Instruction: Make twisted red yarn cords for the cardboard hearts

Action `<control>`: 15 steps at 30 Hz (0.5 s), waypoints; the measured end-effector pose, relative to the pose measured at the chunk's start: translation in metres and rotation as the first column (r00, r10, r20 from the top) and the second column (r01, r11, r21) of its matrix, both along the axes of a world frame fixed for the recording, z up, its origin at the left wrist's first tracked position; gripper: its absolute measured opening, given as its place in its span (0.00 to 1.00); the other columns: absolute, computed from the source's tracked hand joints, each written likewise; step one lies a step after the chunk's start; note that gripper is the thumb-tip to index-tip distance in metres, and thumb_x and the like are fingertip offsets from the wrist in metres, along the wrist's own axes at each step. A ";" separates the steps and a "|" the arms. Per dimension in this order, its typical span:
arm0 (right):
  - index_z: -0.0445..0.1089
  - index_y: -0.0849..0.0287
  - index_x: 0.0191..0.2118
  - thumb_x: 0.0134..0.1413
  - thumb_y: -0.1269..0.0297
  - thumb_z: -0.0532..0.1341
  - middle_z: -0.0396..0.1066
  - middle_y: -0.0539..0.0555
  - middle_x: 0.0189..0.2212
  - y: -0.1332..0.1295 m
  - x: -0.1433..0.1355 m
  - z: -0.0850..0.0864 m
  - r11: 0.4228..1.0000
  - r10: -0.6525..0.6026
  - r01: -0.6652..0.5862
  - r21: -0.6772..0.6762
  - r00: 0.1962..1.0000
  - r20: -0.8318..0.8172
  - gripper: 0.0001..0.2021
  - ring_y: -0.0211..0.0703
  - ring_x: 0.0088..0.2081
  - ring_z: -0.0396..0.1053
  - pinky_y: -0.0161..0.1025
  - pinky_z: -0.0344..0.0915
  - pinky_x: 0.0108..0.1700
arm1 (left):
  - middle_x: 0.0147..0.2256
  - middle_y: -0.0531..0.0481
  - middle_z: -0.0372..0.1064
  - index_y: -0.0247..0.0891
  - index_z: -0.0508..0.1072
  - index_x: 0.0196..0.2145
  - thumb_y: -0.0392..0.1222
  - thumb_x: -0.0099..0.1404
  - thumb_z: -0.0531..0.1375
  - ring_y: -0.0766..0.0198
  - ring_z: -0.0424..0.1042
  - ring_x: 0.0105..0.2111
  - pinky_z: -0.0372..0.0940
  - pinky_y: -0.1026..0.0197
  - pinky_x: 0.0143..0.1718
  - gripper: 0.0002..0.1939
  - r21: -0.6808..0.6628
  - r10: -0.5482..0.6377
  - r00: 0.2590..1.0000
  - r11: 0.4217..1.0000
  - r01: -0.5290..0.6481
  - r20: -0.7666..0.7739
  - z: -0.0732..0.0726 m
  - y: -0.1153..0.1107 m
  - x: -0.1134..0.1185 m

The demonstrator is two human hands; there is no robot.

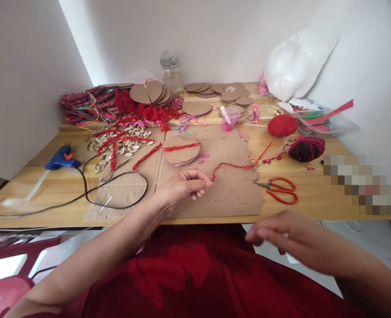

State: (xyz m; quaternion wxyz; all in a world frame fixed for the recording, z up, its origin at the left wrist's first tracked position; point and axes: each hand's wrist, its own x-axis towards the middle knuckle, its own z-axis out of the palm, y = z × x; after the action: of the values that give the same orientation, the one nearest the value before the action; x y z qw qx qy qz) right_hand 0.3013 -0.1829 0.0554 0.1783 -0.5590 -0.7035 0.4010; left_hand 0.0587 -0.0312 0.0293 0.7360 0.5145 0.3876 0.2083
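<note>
My left hand (pixel 187 187) is over the cardboard sheet, thumb and fingertips pinched on the end of a red yarn strand (pixel 230 165). From there the strand runs right across the cardboard toward a red yarn ball (pixel 282 126). My right hand (pixel 281 236), a little blurred, hovers in front of the table edge above my lap, its fingers loosely stretched and nothing visible in them. Orange-handled scissors (pixel 278 190) lie on the table beyond it. Behind my left hand, a red yarn braid (pixel 182 147) rests on round cardboard discs (pixel 178 155).
Peanut shells (pixel 129 141) and more red braids (pixel 147 157) lie at left, near a blue glue gun (pixel 62 159) and its looped black cord (pixel 147 187). Stacked discs (pixel 149 92), a bottle (pixel 171 73) and a pink cup (pixel 228 123) stand behind. Dark yarn (pixel 306 149) sits right.
</note>
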 end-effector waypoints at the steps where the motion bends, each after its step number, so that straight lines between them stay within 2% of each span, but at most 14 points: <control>1: 0.77 0.46 0.45 0.66 0.61 0.57 0.78 0.50 0.36 0.006 0.001 0.007 0.999 -0.028 0.031 0.029 0.995 -0.096 0.10 0.41 0.33 0.76 0.33 0.72 0.28 | 0.19 0.53 0.67 0.35 0.76 0.27 0.44 0.52 0.70 0.71 0.63 0.20 0.56 0.68 0.21 0.11 0.006 -0.012 1.000 1.000 0.012 0.000 0.003 -0.003 0.000; 3: 0.70 0.45 0.56 0.64 0.63 0.60 0.74 0.52 0.51 0.025 -0.006 0.015 0.975 -0.112 0.157 0.158 0.959 -0.260 0.16 0.45 0.48 0.74 0.35 0.74 0.38 | 0.19 0.54 0.66 0.35 0.77 0.27 0.43 0.52 0.70 0.72 0.62 0.19 0.55 0.68 0.20 0.09 0.021 -0.034 0.999 0.999 0.034 -0.005 0.008 -0.008 -0.001; 4: 0.67 0.45 0.59 0.62 0.64 0.62 0.67 0.52 0.59 0.037 -0.013 0.015 0.964 -0.102 0.177 0.199 0.936 -0.338 0.21 0.48 0.57 0.68 0.37 0.74 0.43 | 0.19 0.54 0.66 0.35 0.78 0.27 0.43 0.52 0.69 0.72 0.62 0.19 0.55 0.68 0.20 0.09 0.031 -0.043 0.999 0.999 0.043 -0.011 0.011 -0.009 -0.002; 6: 0.60 0.45 0.64 0.59 0.65 0.64 0.57 0.52 0.66 0.061 -0.030 0.008 0.977 -0.004 0.104 0.184 0.881 -0.473 0.29 0.50 0.66 0.57 0.41 0.72 0.51 | 0.20 0.53 0.66 0.35 0.79 0.28 0.43 0.52 0.69 0.72 0.61 0.19 0.54 0.67 0.21 0.08 0.056 -0.056 0.998 0.997 0.058 -0.022 0.016 -0.011 -0.006; 8: 0.56 0.47 0.66 0.59 0.66 0.64 0.58 0.55 0.66 0.079 -0.045 -0.002 0.996 0.078 -0.043 0.075 0.828 -0.555 0.31 0.50 0.64 0.60 0.44 0.70 0.54 | 0.20 0.53 0.66 0.35 0.79 0.27 0.42 0.52 0.69 0.72 0.60 0.20 0.54 0.67 0.21 0.08 0.082 -0.067 0.997 0.994 0.069 -0.025 0.021 -0.011 -0.012; 10: 0.60 0.52 0.65 0.60 0.64 0.64 0.67 0.58 0.60 0.089 -0.053 -0.009 0.990 0.094 -0.137 -0.030 0.807 -0.583 0.28 0.48 0.57 0.69 0.46 0.70 0.55 | 0.20 0.53 0.65 0.35 0.79 0.27 0.42 0.52 0.68 0.72 0.59 0.20 0.54 0.66 0.22 0.08 0.092 -0.080 0.996 0.992 0.082 -0.029 0.023 -0.010 -0.017; 12: 0.67 0.57 0.59 0.59 0.62 0.64 0.74 0.57 0.50 0.093 -0.055 -0.012 0.991 0.056 -0.115 -0.074 0.834 -0.549 0.22 0.46 0.49 0.74 0.45 0.71 0.52 | 0.21 0.52 0.65 0.35 0.79 0.26 0.42 0.52 0.68 0.72 0.58 0.20 0.53 0.66 0.22 0.07 0.085 -0.095 0.994 0.991 0.099 -0.047 0.023 -0.007 -0.021; 15: 0.75 0.60 0.48 0.56 0.58 0.66 0.78 0.55 0.39 0.094 -0.054 -0.008 0.998 -0.036 0.012 -0.060 0.912 -0.409 0.16 0.45 0.40 0.76 0.42 0.73 0.44 | 0.21 0.53 0.65 0.35 0.79 0.26 0.43 0.52 0.67 0.72 0.57 0.19 0.52 0.66 0.21 0.07 0.076 -0.128 0.988 0.988 0.134 -0.083 0.020 -0.004 -0.021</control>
State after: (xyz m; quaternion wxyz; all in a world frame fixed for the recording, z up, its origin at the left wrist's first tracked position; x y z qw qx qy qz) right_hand 0.2473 -0.0891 0.0471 0.3109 -0.4758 -0.6320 0.5268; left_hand 0.0375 -0.0348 0.0491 0.7108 0.5762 0.3725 0.1549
